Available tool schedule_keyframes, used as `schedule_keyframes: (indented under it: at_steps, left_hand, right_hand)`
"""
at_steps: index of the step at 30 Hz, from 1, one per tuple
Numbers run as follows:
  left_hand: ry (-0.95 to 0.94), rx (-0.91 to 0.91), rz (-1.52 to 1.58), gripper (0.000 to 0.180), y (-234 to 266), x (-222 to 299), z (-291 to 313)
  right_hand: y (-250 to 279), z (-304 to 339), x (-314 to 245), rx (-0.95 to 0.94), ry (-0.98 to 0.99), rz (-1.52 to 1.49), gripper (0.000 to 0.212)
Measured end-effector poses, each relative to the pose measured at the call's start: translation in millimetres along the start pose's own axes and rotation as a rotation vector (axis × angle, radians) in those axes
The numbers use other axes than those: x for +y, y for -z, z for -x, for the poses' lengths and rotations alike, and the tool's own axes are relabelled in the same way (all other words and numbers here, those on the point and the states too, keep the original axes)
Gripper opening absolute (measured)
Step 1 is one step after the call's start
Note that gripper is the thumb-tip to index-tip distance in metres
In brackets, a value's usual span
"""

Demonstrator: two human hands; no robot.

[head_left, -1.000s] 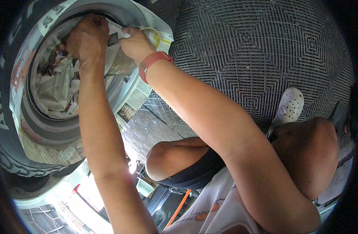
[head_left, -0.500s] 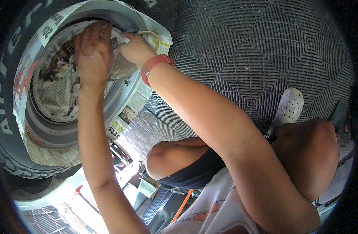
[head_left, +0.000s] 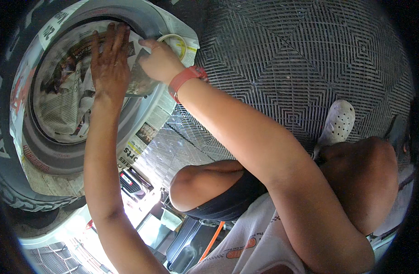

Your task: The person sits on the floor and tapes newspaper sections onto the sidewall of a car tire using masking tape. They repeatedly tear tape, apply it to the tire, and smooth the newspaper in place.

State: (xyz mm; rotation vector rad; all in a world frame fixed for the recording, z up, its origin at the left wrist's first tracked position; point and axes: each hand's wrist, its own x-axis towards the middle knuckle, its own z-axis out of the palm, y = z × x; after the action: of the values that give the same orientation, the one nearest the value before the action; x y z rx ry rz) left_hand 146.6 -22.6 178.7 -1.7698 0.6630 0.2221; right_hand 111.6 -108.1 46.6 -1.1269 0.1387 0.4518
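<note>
pressing newspaper (head_left: 68, 98) into tyre (head_left: 8, 150), tape roll (head_left: 175, 43) held

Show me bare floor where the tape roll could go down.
Free: grid floor mat between tape roll and white shoe. Crowded: tyre, its centre papered with newspaper under left hand and right hand.

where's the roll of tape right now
In the head view, upper middle: the tape roll is at the right hand, against the newspaper-covered wheel.
</note>
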Motion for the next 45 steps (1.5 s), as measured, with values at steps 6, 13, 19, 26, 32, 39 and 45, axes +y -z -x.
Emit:
schedule_keyframes:
  at_steps: [6,13,19,26,32,39,45]
  left_hand:
    - [0.019,-0.071,-0.041,0.077,-3.2,4.8,1.3]
    - [0.016,0.022,0.059,0.078,-13.9,1.4,1.8]
    - [-0.005,0.014,-0.018,0.078,7.1,0.9,-20.8]
    - [0.021,-0.03,0.019,0.075,-9.1,6.5,2.8]
    - [0.005,-0.033,0.038,0.076,-5.7,7.8,-4.7]
    - [-0.011,-0.032,0.086,0.08,-13.9,7.6,4.3]
    - [-0.02,-0.015,0.066,0.081,-14.8,5.8,2.1]
  right_hand:
    - [-30.5,33.0,-4.4,0.001,0.112,0.187,0.068]
    - [-30.5,20.0,5.3,0.072,0.019,-0.025,0.065]
    - [-44.4,-26.1,47.6,0.084,0.164,0.291,0.072]
    - [-34.7,-7.5,22.1,-0.092,-0.027,0.078,0.073]
    - [-35.6,-22.2,23.2,-0.222,0.175,0.409,0.07]
    - [-47.1,30.9,16.0,0.068,0.093,0.295,0.071]
    - [-33.5,57.3,13.4,0.202,0.078,0.235,0.058]
